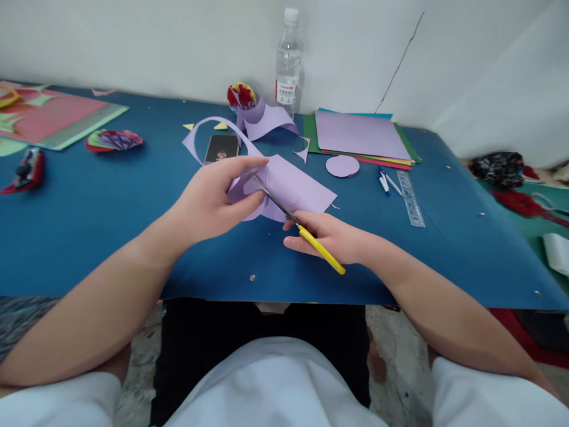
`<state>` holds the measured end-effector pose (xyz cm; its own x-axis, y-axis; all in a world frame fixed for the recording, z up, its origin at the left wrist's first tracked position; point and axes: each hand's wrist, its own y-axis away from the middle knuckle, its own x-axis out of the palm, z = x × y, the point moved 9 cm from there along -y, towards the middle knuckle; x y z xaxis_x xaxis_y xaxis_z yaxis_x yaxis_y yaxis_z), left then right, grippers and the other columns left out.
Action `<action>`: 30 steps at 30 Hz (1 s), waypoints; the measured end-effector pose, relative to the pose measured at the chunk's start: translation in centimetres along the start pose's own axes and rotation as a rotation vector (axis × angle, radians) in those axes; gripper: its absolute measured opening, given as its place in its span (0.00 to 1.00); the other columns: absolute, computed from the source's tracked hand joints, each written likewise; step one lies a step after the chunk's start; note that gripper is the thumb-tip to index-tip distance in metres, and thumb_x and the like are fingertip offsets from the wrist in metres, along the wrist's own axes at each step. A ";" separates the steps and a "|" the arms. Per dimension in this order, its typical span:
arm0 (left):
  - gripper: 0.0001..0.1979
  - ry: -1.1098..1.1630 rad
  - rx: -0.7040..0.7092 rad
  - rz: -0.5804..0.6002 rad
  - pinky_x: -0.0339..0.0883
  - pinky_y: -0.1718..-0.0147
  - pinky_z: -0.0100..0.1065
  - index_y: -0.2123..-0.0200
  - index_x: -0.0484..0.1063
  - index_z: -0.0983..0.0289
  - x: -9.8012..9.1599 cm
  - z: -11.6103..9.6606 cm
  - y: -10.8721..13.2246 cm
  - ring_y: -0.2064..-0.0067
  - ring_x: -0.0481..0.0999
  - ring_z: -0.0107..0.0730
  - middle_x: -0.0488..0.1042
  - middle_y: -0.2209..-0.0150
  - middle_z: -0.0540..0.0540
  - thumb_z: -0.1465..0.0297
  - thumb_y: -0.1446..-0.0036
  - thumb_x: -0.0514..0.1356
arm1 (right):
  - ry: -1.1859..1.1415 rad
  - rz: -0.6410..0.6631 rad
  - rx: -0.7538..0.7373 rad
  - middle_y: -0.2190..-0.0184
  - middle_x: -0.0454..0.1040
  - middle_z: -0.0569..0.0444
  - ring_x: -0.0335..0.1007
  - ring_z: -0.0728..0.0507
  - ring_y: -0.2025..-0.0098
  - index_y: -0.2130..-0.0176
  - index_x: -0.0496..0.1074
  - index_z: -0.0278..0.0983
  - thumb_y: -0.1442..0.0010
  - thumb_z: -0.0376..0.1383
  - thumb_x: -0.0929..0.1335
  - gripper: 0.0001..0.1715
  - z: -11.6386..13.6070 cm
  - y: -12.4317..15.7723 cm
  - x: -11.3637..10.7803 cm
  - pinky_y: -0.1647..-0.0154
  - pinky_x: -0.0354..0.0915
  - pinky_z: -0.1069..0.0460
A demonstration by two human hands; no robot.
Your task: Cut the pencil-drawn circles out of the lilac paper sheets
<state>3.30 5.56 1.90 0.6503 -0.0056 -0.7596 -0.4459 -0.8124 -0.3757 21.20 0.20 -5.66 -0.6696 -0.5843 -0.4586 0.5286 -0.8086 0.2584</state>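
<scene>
Pinched between the thumb and fingers of my left hand is a sheet of purple paper, partly cut, with a curved strip looping off its far left side. A faint drawn curve shows on it. My right hand is closed on a pair of scissors with yellow handles. Their metal blades point up and left, at the paper close to my left fingertips. A cut purple paper circle lies to the right. Behind the loop, a dark phone is partly covered.
A water bottle stands against the wall beside a folded paper flower and purple scraps. Stacked coloured paper, pens and a clear ruler lie right. Leftward are another paper flower and a red stapler-like tool.
</scene>
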 end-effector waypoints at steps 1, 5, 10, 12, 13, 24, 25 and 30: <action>0.31 0.001 0.002 0.001 0.83 0.41 0.52 0.31 0.80 0.56 0.0 0.0 0.0 0.41 0.87 0.57 0.86 0.38 0.59 0.56 0.36 0.65 | 0.001 0.003 0.002 0.60 0.74 0.54 0.67 0.42 0.60 0.54 0.72 0.40 0.34 0.65 0.74 0.33 0.0 0.0 0.0 0.57 0.64 0.46; 0.31 0.005 0.017 0.015 0.82 0.42 0.51 0.31 0.80 0.59 0.0 -0.1 0.0 0.45 0.87 0.55 0.86 0.39 0.61 0.56 0.35 0.64 | 0.006 0.012 0.009 0.60 0.74 0.54 0.67 0.42 0.60 0.51 0.72 0.39 0.33 0.65 0.73 0.33 -0.1 -0.1 0.2 0.56 0.64 0.46; 0.29 0.020 0.034 0.075 0.79 0.42 0.48 0.32 0.80 0.60 0.3 -0.4 -0.2 0.45 0.86 0.51 0.86 0.41 0.62 0.58 0.33 0.65 | 0.020 0.011 0.000 0.60 0.75 0.55 0.68 0.42 0.60 0.51 0.72 0.39 0.33 0.62 0.74 0.31 0.0 -0.1 0.1 0.56 0.65 0.46; 0.30 0.003 0.032 0.091 0.79 0.44 0.47 0.31 0.79 0.61 0.4 -0.5 -0.3 0.47 0.86 0.50 0.86 0.42 0.61 0.58 0.33 0.64 | 0.028 0.012 0.004 0.60 0.76 0.55 0.69 0.42 0.60 0.52 0.72 0.40 0.32 0.61 0.74 0.29 0.1 -0.1 0.1 0.56 0.65 0.46; 0.30 -0.008 0.028 0.098 0.79 0.44 0.47 0.31 0.79 0.62 0.4 -0.5 -0.3 0.48 0.86 0.49 0.86 0.42 0.61 0.58 0.33 0.64 | 0.035 0.013 0.007 0.60 0.76 0.55 0.69 0.42 0.60 0.53 0.71 0.40 0.32 0.60 0.73 0.29 0.1 -0.1 0.1 0.56 0.65 0.46; 0.38 -0.144 0.043 0.314 0.76 0.45 0.48 0.24 0.72 0.64 2.5 0.0 0.0 0.46 0.85 0.56 0.86 0.43 0.64 0.55 0.32 0.59 | 0.144 0.053 0.059 0.62 0.75 0.54 0.69 0.40 0.60 0.55 0.71 0.40 0.33 0.61 0.75 0.29 -0.5 -0.1 0.4 0.57 0.66 0.46; 0.38 -0.142 0.050 0.312 0.76 0.44 0.48 0.24 0.72 0.64 2.5 0.0 0.0 0.45 0.86 0.56 0.86 0.43 0.64 0.55 0.32 0.59 | 0.139 0.052 0.053 0.62 0.75 0.54 0.69 0.40 0.61 0.55 0.71 0.40 0.33 0.61 0.75 0.29 -0.4 -0.2 0.3 0.58 0.66 0.46; 0.34 -0.073 0.075 0.263 0.76 0.39 0.48 0.27 0.75 0.62 2.0 -0.3 -0.2 0.41 0.86 0.55 0.86 0.38 0.62 0.56 0.32 0.61 | 0.061 0.035 -0.027 0.64 0.72 0.56 0.64 0.43 0.64 0.58 0.70 0.40 0.30 0.66 0.71 0.33 0.1 -0.1 0.1 0.61 0.63 0.48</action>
<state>4.89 5.49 0.57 0.4620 -0.1665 -0.8711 -0.6391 -0.7435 -0.1969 21.02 0.19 -5.69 -0.6180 -0.6063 -0.5005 0.5660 -0.7849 0.2522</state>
